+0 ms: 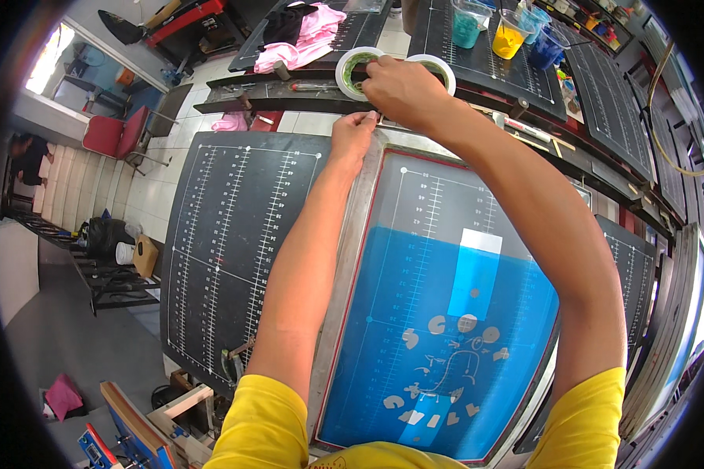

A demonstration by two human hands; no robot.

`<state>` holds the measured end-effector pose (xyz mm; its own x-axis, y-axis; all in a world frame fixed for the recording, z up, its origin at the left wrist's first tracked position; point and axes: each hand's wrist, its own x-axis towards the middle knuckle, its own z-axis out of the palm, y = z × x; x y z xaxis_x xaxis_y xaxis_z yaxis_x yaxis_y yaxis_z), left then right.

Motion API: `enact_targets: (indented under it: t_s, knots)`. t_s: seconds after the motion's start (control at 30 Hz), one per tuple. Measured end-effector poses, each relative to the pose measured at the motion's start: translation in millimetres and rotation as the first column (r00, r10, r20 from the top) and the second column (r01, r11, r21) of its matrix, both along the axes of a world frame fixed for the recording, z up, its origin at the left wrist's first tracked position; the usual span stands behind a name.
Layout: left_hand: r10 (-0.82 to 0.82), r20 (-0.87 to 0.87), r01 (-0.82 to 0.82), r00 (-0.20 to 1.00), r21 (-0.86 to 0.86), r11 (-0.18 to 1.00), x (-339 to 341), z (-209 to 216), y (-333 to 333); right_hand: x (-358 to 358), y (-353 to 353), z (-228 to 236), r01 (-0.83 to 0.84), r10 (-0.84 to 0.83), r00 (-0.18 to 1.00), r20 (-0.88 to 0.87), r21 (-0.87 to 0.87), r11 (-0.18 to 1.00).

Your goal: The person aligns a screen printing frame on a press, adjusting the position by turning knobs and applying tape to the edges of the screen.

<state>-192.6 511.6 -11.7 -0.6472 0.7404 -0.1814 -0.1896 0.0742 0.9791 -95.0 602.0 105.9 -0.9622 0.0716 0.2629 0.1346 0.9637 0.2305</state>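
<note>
A screen-printing frame (pixel 350 213) with metal edges lies before me on a black ruled board. Its mesh (pixel 383 344) is coated blue over the lower part and carries pale design shapes. At the frame's far left corner, my left hand (pixel 353 139) is closed in a pinch, and what its fingertips grip is too small to make out. Just beyond it my right hand (pixel 405 87) is curled closed, with its fingertips hidden. Partly behind that hand are two white-rimmed tape rolls, a left one (pixel 345 79) and a right one (pixel 448 76), on the dark rail (pixel 281 100).
Another black ruled board (pixel 203 289) lies left. Plastic cups of teal (pixel 467 30), yellow (pixel 508 41) and blue ink (pixel 547 50) stand at the far right. Pink cloth (pixel 305 43) lies on a far board. A red chair (pixel 116 134) and a crouching person (pixel 30 160) are left.
</note>
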Motion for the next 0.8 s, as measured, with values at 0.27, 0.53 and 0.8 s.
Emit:
enact_targets:
  t_s: [0.27, 0.53, 0.8]
  knots:
    - [0.032, -0.011, -0.032, 0.999, -0.004, 0.999, -2, 0, -1, 18, 4, -8, -0.013, 0.013, 0.997, -0.081, 0.001, 1.000]
    - [-0.034, -0.020, 0.032, 0.999, -0.091, 0.995, -6, 0, 0, 36, 15, -18, -0.036, 0.043, 0.983, -0.178, 0.038, 0.999]
    - [0.005, -0.039, -0.007, 0.999, -0.053, 0.999, -2, -3, 0, 39, 16, -23, -0.022, 0.027, 0.980, -0.197, 0.030, 0.999]
